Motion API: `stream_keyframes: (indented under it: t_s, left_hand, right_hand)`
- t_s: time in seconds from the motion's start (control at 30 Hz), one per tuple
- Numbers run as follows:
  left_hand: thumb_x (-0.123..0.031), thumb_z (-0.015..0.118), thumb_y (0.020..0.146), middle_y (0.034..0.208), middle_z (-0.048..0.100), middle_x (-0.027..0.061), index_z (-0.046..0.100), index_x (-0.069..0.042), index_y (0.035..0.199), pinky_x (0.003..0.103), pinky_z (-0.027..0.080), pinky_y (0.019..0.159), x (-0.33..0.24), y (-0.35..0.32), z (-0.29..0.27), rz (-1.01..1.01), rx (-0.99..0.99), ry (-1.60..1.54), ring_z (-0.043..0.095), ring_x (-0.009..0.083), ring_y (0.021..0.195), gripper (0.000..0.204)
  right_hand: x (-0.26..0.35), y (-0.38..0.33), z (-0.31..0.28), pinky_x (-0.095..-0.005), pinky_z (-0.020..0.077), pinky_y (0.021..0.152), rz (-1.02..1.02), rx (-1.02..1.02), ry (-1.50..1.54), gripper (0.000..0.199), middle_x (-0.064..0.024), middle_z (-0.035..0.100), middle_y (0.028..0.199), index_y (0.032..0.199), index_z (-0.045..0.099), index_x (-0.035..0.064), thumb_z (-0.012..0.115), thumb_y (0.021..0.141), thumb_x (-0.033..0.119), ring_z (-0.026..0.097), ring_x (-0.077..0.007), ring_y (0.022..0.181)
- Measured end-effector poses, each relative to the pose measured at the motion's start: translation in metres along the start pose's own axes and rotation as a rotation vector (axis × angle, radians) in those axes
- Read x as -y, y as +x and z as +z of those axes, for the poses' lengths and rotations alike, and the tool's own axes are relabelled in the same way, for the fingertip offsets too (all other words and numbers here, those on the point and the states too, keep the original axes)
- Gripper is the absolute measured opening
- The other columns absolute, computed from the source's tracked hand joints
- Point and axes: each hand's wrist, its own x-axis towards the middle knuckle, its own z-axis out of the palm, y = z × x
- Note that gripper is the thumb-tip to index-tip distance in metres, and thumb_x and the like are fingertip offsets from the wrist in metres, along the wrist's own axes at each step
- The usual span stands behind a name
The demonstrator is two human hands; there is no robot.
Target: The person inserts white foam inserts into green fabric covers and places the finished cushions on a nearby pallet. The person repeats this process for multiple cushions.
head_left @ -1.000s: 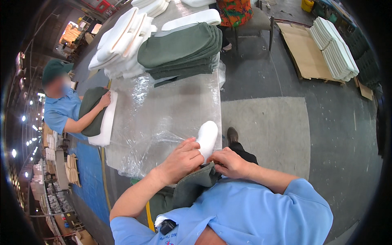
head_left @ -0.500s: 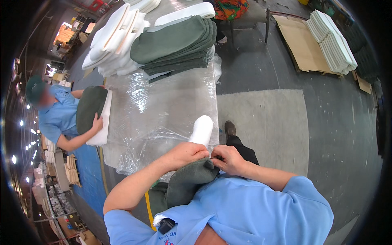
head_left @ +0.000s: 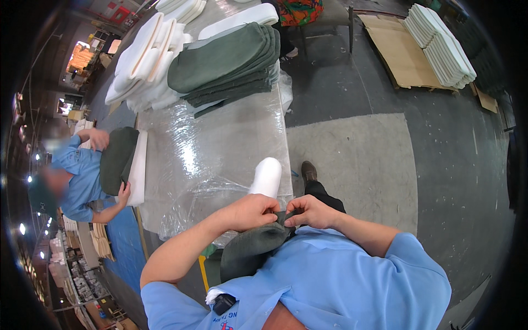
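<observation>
By the film-covered grey worktop (head_left: 225, 135), your left hand (head_left: 254, 212) and right hand (head_left: 309, 212) pinch curved dark-green cloth (head_left: 250, 248), apparently adjusting it; next, pull evenly.

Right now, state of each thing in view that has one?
Dark green fabric cover: bunched, edge pinched
Left hand: closed on cover edge
Right hand: closed on cover edge
White round-ended pad: rounded end uncovered
Dark green cloth pieces: stacked flat
Clear plastic film: wrinkled
Thick white padding: piled
White pads on brown cardboard: stacked
</observation>
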Motion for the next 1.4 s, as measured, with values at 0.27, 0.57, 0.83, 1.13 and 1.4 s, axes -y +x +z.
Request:
stream_keyframes:
  t_s: [0.27,0.57,0.83,1.13,1.4]
  left_hand:
    - [-0.034,0.073,0.096,0.075,0.068,0.0116,0.072,-0.004,0.09,0.039,0.05,0.067,-0.01,0.015,-0.007,-0.099,0.074,0.201,0.064,0.0228,0.071,0.031]
    - [-0.038,0.071,0.097,0.085,0.072,0.0176,0.072,-0.01,0.093,0.049,0.055,0.07,-0.002,0.006,0.019,0.057,-0.257,0.494,0.071,0.0407,0.079,0.028]
    - [-0.05,0.069,0.098,0.076,0.07,0.0165,0.072,-0.01,0.089,0.05,0.056,0.07,0.0,0.005,-0.003,-0.032,0.021,0.32,0.069,0.0388,0.071,0.041]
    - [-0.034,0.08,0.091,0.145,0.054,0.0181,0.07,-0.012,0.087,0.049,0.054,0.099,0.032,0.003,-0.01,0.55,-0.598,0.698,0.059,0.0414,0.127,0.025]
    - [-0.022,0.08,0.093,0.136,0.056,0.0222,0.07,-0.005,0.097,0.046,0.055,0.098,0.063,0.022,-0.018,0.471,-0.621,0.275,0.062,0.0408,0.119,0.02]
  right_hand:
    - [-0.007,-0.003,0.016,-0.0282,0.0525,0.078,-0.229,-0.227,-0.164,0.014,-0.0004,0.07,0.091,0.102,0.07,0.0012,0.077,0.093,0.008,0.062,-0.0085,0.087]
    - [-0.017,0.004,0.007,-0.0348,0.0525,0.078,-0.294,-0.085,-0.349,0.02,-0.0056,0.063,0.09,0.104,0.07,0.0033,0.07,0.104,0.024,0.062,-0.0181,0.086]
    - [0.001,-0.002,0.013,-0.0436,0.0521,0.084,-0.464,-0.223,-0.801,0.018,-0.0098,0.061,0.101,0.096,0.068,0.006,0.074,0.097,0.023,0.061,-0.0322,0.098]
    - [0.034,0.019,0.007,-0.0616,0.0363,0.115,-0.705,-0.368,-1.112,0.02,-0.0269,0.035,0.161,0.097,0.072,0.0108,0.076,0.096,0.03,0.034,-0.052,0.148]
    - [0.058,0.056,-0.02,-0.0605,0.0343,0.119,-0.598,-0.149,-1.092,0.023,-0.0288,0.031,0.163,0.098,0.071,0.0057,0.075,0.097,0.028,0.03,-0.0505,0.153]
